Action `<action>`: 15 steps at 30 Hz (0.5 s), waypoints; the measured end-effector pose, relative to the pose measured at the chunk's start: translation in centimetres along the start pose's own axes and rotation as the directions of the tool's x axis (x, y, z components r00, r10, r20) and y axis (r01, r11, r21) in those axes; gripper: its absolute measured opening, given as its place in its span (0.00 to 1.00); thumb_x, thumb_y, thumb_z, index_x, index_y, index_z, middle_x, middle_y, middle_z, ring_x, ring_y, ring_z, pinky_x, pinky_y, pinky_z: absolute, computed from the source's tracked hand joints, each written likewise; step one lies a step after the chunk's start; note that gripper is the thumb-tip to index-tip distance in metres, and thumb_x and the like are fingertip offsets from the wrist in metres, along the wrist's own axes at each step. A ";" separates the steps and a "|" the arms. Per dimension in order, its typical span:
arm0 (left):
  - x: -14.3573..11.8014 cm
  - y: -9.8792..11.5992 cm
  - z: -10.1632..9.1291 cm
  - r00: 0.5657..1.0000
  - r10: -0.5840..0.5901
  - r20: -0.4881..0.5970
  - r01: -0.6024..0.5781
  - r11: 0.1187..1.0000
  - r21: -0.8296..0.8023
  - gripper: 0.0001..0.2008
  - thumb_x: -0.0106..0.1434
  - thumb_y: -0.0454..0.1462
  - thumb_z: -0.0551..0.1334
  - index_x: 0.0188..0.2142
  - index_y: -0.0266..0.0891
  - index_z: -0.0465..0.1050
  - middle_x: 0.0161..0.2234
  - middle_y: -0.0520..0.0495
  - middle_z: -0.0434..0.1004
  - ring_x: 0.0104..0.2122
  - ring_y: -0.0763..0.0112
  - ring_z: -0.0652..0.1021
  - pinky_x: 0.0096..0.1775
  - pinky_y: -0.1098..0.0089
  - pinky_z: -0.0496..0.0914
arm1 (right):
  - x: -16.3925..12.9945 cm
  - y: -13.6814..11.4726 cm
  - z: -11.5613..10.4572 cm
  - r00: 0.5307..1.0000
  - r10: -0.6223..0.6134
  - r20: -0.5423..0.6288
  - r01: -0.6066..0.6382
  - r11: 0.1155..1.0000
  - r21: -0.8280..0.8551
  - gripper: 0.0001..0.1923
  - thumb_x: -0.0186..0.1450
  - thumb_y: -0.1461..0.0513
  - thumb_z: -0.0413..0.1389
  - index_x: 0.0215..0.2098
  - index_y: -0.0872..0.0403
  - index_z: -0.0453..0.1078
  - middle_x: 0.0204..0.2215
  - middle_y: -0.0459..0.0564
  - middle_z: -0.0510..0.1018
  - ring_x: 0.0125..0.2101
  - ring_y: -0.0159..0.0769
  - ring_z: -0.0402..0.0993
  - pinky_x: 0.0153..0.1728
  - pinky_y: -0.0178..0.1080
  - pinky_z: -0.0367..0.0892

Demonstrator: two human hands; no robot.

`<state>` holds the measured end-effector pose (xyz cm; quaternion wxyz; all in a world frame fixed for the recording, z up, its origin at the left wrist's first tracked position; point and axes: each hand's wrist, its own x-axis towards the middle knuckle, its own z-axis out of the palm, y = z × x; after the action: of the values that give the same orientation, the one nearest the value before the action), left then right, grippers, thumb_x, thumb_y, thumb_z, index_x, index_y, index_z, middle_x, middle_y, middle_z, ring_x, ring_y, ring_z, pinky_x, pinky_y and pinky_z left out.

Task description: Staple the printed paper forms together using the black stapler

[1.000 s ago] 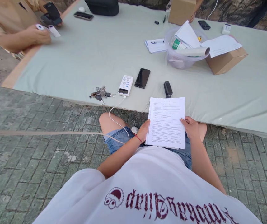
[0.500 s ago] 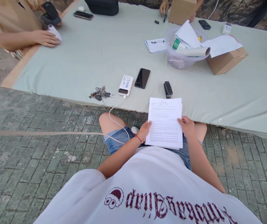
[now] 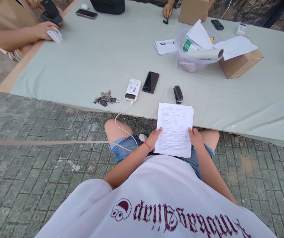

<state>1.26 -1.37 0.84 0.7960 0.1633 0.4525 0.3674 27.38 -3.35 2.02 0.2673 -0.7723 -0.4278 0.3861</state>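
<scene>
Left hand (image 3: 154,138) and right hand (image 3: 195,138) each closed on a side edge of a stack of white printed paper sheets (image 3: 174,129), held over the lap at the near edge of the pale green cloth-covered table (image 3: 82,66). Black stapler (image 3: 178,94) lies just beyond the stack

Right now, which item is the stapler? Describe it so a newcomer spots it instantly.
Start at the pale grey-green cloth-covered mat and follow its near edge to the stack of printed white papers held by the left hand and right hand. Just beyond the stack's top edge lies the small black stapler. Unlike the flat, glossy black phone to its left, it is narrow and chunky.
</scene>
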 end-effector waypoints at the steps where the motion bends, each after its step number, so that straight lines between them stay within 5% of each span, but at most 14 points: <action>1: 0.0 -0.1 0.1 0.999 -0.045 0.014 0.045 0.999 0.003 0.34 0.47 0.56 0.78 0.44 0.35 0.80 0.46 0.34 0.85 0.51 0.46 0.82 0.59 0.47 0.71 | -0.3 0.0 0.4 0.996 0.032 0.082 -0.046 0.982 0.185 0.24 0.65 0.40 0.56 0.42 0.50 0.72 0.38 0.56 0.83 0.41 0.53 0.81 0.44 0.54 0.75; 3: 0.0 -0.1 0.3 0.996 -0.084 0.015 0.083 0.996 0.037 0.33 0.45 0.55 0.79 0.42 0.34 0.81 0.43 0.33 0.86 0.48 0.45 0.83 0.58 0.46 0.72 | -0.9 -0.2 1.1 0.966 0.055 0.251 -0.177 0.850 0.496 0.26 0.60 0.41 0.65 0.47 0.49 0.73 0.43 0.53 0.85 0.44 0.51 0.82 0.47 0.54 0.77; 6: -0.4 0.1 0.7 1.000 0.007 0.009 -0.008 0.990 0.138 0.32 0.47 0.56 0.78 0.42 0.34 0.82 0.43 0.34 0.86 0.47 0.44 0.83 0.57 0.45 0.71 | -1.8 -0.4 1.2 0.928 0.003 0.373 -0.269 0.701 0.661 0.28 0.55 0.46 0.71 0.48 0.49 0.75 0.46 0.52 0.85 0.47 0.52 0.82 0.51 0.56 0.77; 12: -1.0 2.9 1.6 0.953 0.258 0.158 -0.302 0.833 0.464 0.29 0.54 0.59 0.73 0.40 0.35 0.85 0.44 0.38 0.86 0.50 0.43 0.81 0.56 0.51 0.73 | -1.8 -1.5 -1.4 0.884 -0.050 0.466 -0.294 0.714 0.636 0.31 0.49 0.52 0.75 0.50 0.51 0.78 0.47 0.54 0.85 0.53 0.56 0.80 0.57 0.61 0.74; 15: -0.5 5.6 2.7 0.900 0.375 0.219 -0.433 0.723 0.538 0.26 0.55 0.58 0.72 0.36 0.35 0.84 0.39 0.41 0.87 0.50 0.43 0.81 0.55 0.53 0.73 | -0.1 -3.6 -2.9 0.949 -0.129 0.289 -0.096 0.753 0.651 0.34 0.49 0.54 0.76 0.53 0.49 0.77 0.52 0.52 0.83 0.57 0.54 0.76 0.59 0.59 0.72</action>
<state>0.93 2.28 5.89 0.6301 0.5074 0.4568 0.3699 28.10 -1.93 6.35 0.4528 -0.5531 -0.3087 0.6275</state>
